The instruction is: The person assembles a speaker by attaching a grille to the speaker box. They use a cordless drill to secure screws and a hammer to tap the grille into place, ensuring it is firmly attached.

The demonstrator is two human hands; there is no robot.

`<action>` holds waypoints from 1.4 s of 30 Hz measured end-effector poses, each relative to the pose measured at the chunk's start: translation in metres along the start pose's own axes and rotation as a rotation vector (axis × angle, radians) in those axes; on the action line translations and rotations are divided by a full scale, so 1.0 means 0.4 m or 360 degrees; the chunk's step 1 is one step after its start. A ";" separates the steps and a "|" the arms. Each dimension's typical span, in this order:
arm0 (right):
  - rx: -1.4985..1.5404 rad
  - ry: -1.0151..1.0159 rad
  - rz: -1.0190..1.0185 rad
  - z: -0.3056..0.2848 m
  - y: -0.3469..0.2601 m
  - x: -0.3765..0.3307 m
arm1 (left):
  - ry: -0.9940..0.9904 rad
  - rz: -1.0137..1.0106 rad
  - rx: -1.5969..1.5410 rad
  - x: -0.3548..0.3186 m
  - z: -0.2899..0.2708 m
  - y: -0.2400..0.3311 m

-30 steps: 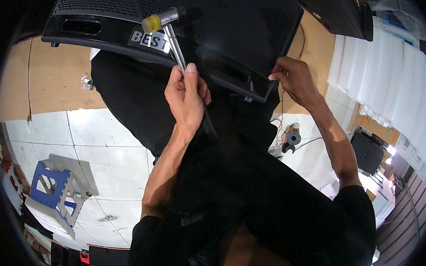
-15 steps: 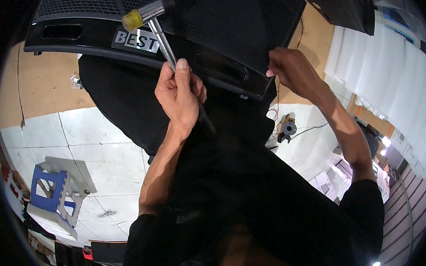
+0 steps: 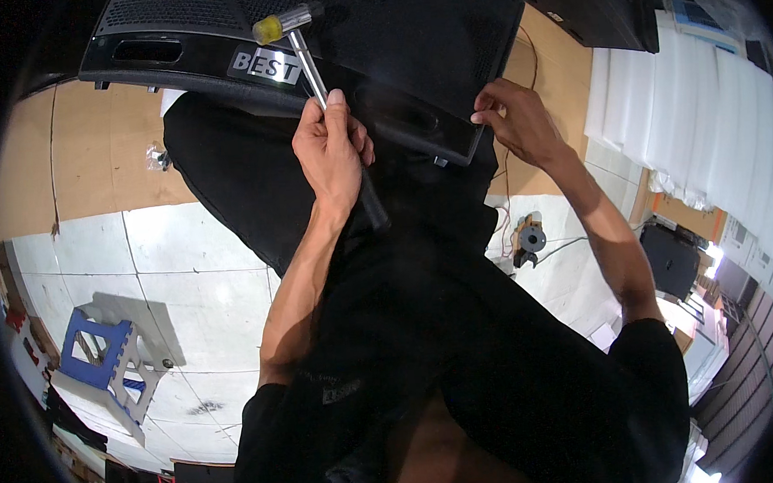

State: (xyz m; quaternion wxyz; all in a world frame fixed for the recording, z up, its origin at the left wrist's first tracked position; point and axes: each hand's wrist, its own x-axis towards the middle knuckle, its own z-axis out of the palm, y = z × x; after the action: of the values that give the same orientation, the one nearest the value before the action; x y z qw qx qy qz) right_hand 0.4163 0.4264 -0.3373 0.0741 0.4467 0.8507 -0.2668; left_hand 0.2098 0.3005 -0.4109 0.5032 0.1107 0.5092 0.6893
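Note:
My left hand (image 3: 329,153) is wrapped round the shaft of a small two-faced mallet (image 3: 310,66). Its head, with one yellow face and one dark face, is raised over a black speaker cabinet (image 3: 344,93). The dark grip end pokes out below my fist. At the cabinet's near right corner is my right hand (image 3: 516,121), its thumb and forefinger drawn together in a pinch by the edge. Whatever lies between those fingertips is too small to make out. The cabinet has a mesh grille, slot handles and a silver label plate (image 3: 266,66) on its near side.
Brown cardboard (image 3: 111,151) covers the floor under the cabinet. A blue and white folding stool (image 3: 99,353) stands at the left. At the right are a corded dark tool (image 3: 529,238), white foam sheets (image 3: 686,112) and another black cabinet (image 3: 580,8).
The cabinet and surroundings have shifted in view. My right fingers are lifted slightly and curled at the corner. My left hand still grips the mallet in much the same pose.

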 end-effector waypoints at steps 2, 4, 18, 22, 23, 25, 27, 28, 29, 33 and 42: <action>0.0022 0.0115 0.0025 0.014 0.001 -0.015 | 0.0012 0.0007 0.0006 -0.003 -0.006 0.000; 0.0079 0.0163 0.0034 0.027 0.005 -0.022 | 0.0013 0.0008 0.0004 -0.005 -0.009 0.000; -0.0119 -0.0179 -0.0039 -0.018 -0.005 0.026 | 0.0038 -0.0010 0.0043 -0.007 -0.005 -0.003; -0.0177 -0.0272 -0.0022 -0.014 -0.015 0.032 | 0.0068 -0.0018 0.0053 -0.012 -0.005 -0.005; -0.0214 -0.0291 -0.0027 -0.013 -0.016 0.029 | 0.0080 -0.0015 0.0072 -0.013 -0.003 -0.004; -0.0266 -0.0233 -0.0211 0.003 0.014 0.035 | 0.0097 -0.0008 0.0077 -0.010 0.000 0.000; -0.0256 -0.0209 -0.0249 0.004 0.028 0.038 | 0.0105 0.0003 0.0051 -0.010 0.000 -0.005; -0.0222 -0.0207 -0.0194 0.002 0.020 0.040 | 0.0087 0.0018 0.0076 -0.008 0.003 -0.003; -0.0187 -0.0205 -0.0139 -0.002 0.014 0.041 | 0.0068 0.0034 0.0100 -0.007 0.007 -0.003; 0.0242 -0.0167 0.0343 -0.028 0.000 0.031 | -0.0002 0.0068 0.0084 -0.010 0.009 -0.002; 0.0604 0.0679 0.0314 0.045 0.001 -0.086 | -0.0152 0.0107 0.0054 -0.061 0.031 0.013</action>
State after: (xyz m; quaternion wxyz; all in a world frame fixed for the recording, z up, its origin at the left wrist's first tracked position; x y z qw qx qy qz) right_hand 0.4348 0.3924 -0.3404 -0.1654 0.5791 0.7346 -0.3127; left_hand 0.2268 0.2883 -0.3922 0.5016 0.1690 0.4924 0.6910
